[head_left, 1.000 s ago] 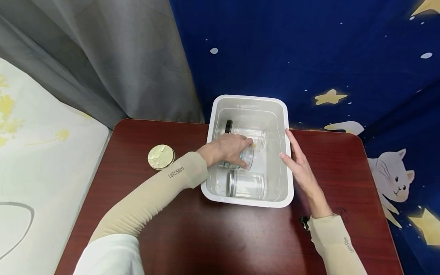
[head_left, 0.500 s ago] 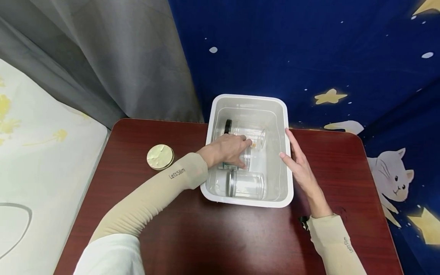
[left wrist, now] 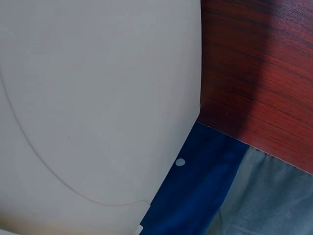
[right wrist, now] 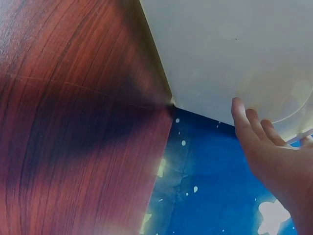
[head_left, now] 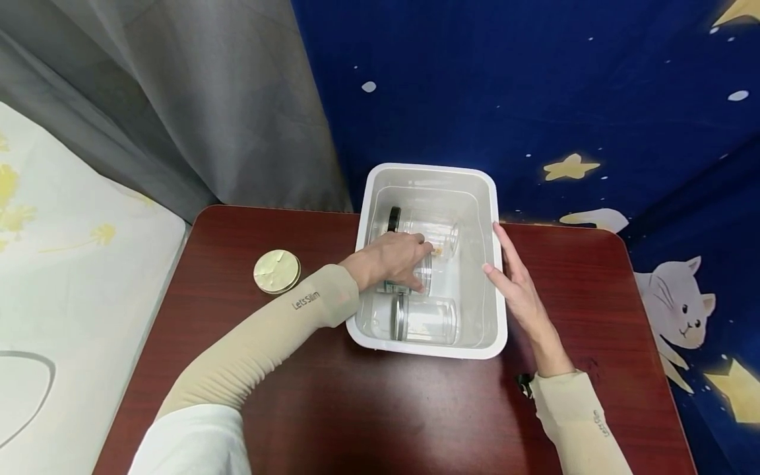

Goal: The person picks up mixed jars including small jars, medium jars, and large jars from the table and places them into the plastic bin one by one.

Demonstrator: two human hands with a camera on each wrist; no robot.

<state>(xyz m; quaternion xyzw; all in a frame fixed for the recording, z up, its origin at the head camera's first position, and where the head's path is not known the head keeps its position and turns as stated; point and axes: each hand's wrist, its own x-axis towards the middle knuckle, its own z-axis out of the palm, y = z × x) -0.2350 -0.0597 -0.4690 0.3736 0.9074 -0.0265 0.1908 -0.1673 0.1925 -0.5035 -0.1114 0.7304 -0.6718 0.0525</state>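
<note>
My left hand (head_left: 396, 256) reaches down into a white plastic bin (head_left: 491, 316) and grips the middle clear jar (head_left: 423, 270), thumb on the near side and fingers on the far side. The hand covers most of that jar. Beyond it lies a clear jar with a black lid (head_left: 439, 231); nearer me, another on its side has a silvery lid (head_left: 400, 317). My right hand (head_left: 515, 284) rests at the bin's right rim, thumb over the edge. In the right wrist view its fingers (right wrist: 242, 117) lie against the outer wall, fairly straight. The left wrist view shows the bin's outer wall (left wrist: 107, 98), no hand.
Gold-coloured round lids (head_left: 277, 271) lie stacked on the dark red wooden table (head_left: 380, 409), left of the bin. A small dark object (head_left: 525, 384) sits by my right wrist. Behind the table's back edge hang a grey curtain (head_left: 237, 112) and a blue starry curtain (head_left: 445, 79).
The middle jar has shifted slightly left under my left hand since the first frame. My right hand and the bin have stayed where they were.
</note>
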